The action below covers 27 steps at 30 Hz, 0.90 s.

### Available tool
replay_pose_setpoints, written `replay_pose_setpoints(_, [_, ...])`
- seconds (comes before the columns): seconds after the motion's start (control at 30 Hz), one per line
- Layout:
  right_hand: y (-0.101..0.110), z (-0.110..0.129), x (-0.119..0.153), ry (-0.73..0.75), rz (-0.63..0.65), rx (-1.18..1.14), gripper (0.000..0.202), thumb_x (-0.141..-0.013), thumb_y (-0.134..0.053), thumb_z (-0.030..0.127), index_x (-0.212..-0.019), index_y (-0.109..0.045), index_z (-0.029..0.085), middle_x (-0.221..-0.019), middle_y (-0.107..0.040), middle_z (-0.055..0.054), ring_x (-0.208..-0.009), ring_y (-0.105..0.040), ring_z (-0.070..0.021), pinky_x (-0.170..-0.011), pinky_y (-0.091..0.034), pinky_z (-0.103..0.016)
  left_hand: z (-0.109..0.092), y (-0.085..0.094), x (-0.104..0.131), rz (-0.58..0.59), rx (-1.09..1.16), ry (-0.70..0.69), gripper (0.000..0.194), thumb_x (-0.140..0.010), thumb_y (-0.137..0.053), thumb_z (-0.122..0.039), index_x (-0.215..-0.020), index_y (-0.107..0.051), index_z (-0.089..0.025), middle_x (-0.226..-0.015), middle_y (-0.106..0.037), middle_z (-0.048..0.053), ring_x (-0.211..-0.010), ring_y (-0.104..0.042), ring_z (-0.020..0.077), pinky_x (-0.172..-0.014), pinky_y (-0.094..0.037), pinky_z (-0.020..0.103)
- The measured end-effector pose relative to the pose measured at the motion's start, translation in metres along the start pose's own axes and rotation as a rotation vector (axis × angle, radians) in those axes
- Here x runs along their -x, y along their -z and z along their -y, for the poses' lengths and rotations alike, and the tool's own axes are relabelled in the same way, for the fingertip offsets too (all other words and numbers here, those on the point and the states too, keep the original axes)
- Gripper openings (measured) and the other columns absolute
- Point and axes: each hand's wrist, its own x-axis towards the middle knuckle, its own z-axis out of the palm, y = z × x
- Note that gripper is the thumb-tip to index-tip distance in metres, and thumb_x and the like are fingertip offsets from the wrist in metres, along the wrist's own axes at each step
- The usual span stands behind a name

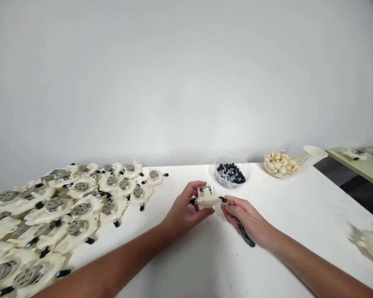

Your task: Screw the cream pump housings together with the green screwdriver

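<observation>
My left hand (189, 207) grasps a cream plastic motor housing (207, 200), black-tipped, metal showing on top, above the white table (286, 256)'s middle. My right hand (245, 215), curled around a green handle (248, 239), meets its right tip. Similar housings (81, 209) crowd the left edge; black parts (231, 173), cream pieces (281, 162) and a white cup (313, 156) line the back edge, before a grey wall (186, 82).

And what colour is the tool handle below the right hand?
The tool handle is dark green, seen best in the head view.
</observation>
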Motion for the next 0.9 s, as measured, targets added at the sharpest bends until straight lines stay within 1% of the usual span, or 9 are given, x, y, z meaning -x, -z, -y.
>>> replay_pose_setpoints(0.2, [0.007, -0.010, -0.001, 0.052, -0.073, 0.127, 0.044, -0.107, -0.038, 0.048, -0.079, -0.058, 0.020, -0.059, -0.027, 0.007, -0.048, -0.028, -0.0106, -0.046, -0.021, -0.025, -0.003, 0.000, 0.002, -0.061, -0.066, -0.005, 0.053, -0.088, -0.076, -0.033, -0.134, -0.050, -0.027, -0.113, -0.059, 0.007, -0.090, -0.057, 0.0186, -0.071, -0.049, 0.027])
replay_pose_setpoints(0.27, [0.007, -0.008, 0.000, 0.089, -0.132, 0.143, 0.045, -0.107, -0.037, 0.051, -0.082, -0.058, 0.021, -0.061, -0.032, 0.006, -0.049, -0.029, -0.0112, -0.045, -0.021, -0.026, -0.003, 0.000, 0.002, -0.080, -0.123, -0.042, 0.051, -0.087, -0.076, -0.032, -0.131, -0.052, -0.027, -0.116, -0.060, 0.007, -0.091, -0.058, 0.0185, -0.073, -0.049, 0.028])
replay_pose_setpoints(0.33, [0.006, -0.005, 0.001, 0.163, -0.204, 0.163, 0.044, -0.108, -0.036, 0.052, -0.084, -0.057, 0.021, -0.065, -0.041, 0.004, -0.053, -0.036, -0.0129, -0.049, -0.027, -0.028, -0.004, 0.000, 0.002, -0.095, -0.182, -0.086, 0.051, -0.085, -0.078, -0.030, -0.130, -0.053, -0.028, -0.118, -0.061, 0.006, -0.092, -0.059, 0.0183, -0.076, -0.049, 0.029])
replay_pose_setpoints(0.4, [0.006, 0.000, 0.002, 0.281, -0.271, 0.224, 0.043, -0.109, -0.034, 0.050, -0.088, -0.057, 0.022, -0.074, -0.050, 0.001, -0.065, -0.046, -0.0162, -0.060, -0.036, -0.030, -0.005, 0.000, 0.002, -0.106, -0.230, -0.109, 0.053, -0.083, -0.079, -0.029, -0.129, -0.053, -0.028, -0.117, -0.062, 0.004, -0.092, -0.060, 0.0184, -0.078, -0.048, 0.029])
replay_pose_setpoints(0.47, [0.006, 0.005, 0.003, 0.397, -0.308, 0.324, 0.041, -0.110, -0.031, 0.047, -0.093, -0.058, 0.023, -0.085, -0.056, -0.003, -0.082, -0.052, -0.0202, -0.075, -0.040, -0.033, -0.007, 0.001, 0.002, -0.125, -0.267, -0.110, 0.054, -0.081, -0.079, -0.029, -0.128, -0.053, -0.027, -0.114, -0.064, 0.004, -0.091, -0.060, 0.0189, -0.080, -0.048, 0.031])
replay_pose_setpoints(0.53, [0.007, 0.008, 0.004, 0.454, -0.301, 0.399, 0.039, -0.111, -0.029, 0.045, -0.098, -0.059, 0.023, -0.094, -0.058, -0.005, -0.092, -0.053, -0.0225, -0.084, -0.039, -0.035, -0.009, 0.001, 0.002, -0.147, -0.286, -0.090, 0.053, -0.081, -0.079, -0.029, -0.127, -0.053, -0.026, -0.113, -0.065, 0.004, -0.091, -0.060, 0.0199, -0.082, -0.047, 0.033])
replay_pose_setpoints(0.63, [0.007, 0.010, 0.003, 0.441, -0.252, 0.459, 0.036, -0.111, -0.029, 0.042, -0.102, -0.058, 0.024, -0.101, -0.058, -0.005, -0.097, -0.054, -0.0229, -0.087, -0.038, -0.035, -0.011, 0.002, 0.001, -0.165, -0.270, -0.056, 0.051, -0.081, -0.080, -0.031, -0.125, -0.056, -0.026, -0.112, -0.065, 0.005, -0.093, -0.060, 0.0214, -0.084, -0.046, 0.034])
replay_pose_setpoints(0.8, [0.004, 0.009, -0.002, 0.292, -0.150, 0.565, 0.028, -0.108, -0.043, 0.044, -0.094, -0.057, 0.024, -0.092, -0.058, -0.002, -0.088, -0.054, -0.0213, -0.078, -0.040, -0.034, -0.011, 0.004, 0.001, -0.163, -0.110, -0.011, 0.051, -0.084, -0.078, -0.031, -0.129, -0.056, -0.026, -0.109, -0.062, 0.005, -0.092, -0.059, 0.0204, -0.079, -0.046, 0.030])
replay_pose_setpoints(0.9, [0.003, 0.009, -0.004, 0.297, -0.093, 0.641, 0.031, -0.107, -0.046, 0.043, -0.084, -0.056, 0.023, -0.087, -0.058, -0.002, -0.086, -0.054, -0.0213, -0.079, -0.040, -0.035, -0.009, 0.006, -0.001, -0.108, 0.057, 0.053, 0.048, -0.088, -0.075, -0.035, -0.129, -0.055, -0.024, -0.109, -0.064, 0.006, -0.089, -0.059, 0.0187, -0.075, -0.045, 0.028])
